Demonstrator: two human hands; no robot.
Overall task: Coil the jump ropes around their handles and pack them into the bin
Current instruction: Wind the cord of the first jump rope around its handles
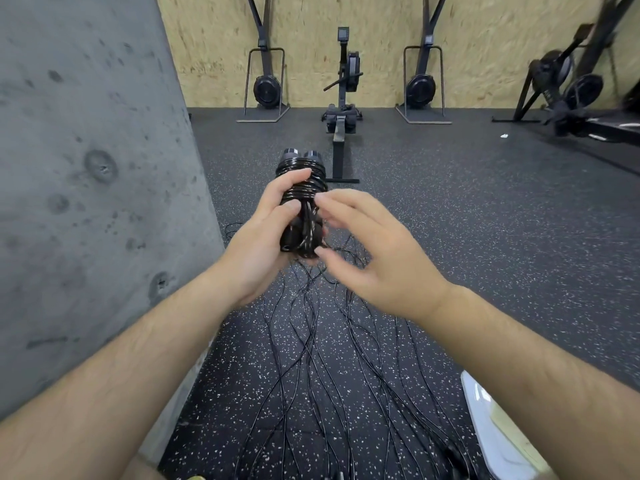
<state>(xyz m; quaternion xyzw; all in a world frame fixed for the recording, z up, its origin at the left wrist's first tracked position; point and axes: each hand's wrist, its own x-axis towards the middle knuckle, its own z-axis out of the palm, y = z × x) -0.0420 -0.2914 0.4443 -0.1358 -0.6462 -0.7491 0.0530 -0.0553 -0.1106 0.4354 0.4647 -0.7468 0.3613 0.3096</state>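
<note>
The left hand [263, 233] reaches forward at the end of a bare, nearly straight forearm. Its fingers and thumb are curled round a tight bundle of glossy black jump rope [304, 183], held upright at chest height. The thumb presses across the front of the coils. The two black cylindrical handle ends with grey bands [301, 155] stick out side by side above the bundle's top. The right hand [367, 251] comes in from the bundle's right, wrist bent inward and fingers spread and only slightly bent. It holds nothing; its fingertips and thumb are just beside the coils, and motion blur hides whether they touch. Below the bundle, many loose black ropes [346, 375] lie in long wavy strands on the speckled black rubber floor [467, 220]. To the bundle's left rises a pitted grey concrete pillar [86, 168]. Beyond it, a black rowing machine [343, 98] stands against a chipboard wall [485, 46]. Low to the bundle's right, a corner of a pale plastic bin [491, 431] shows.
</note>
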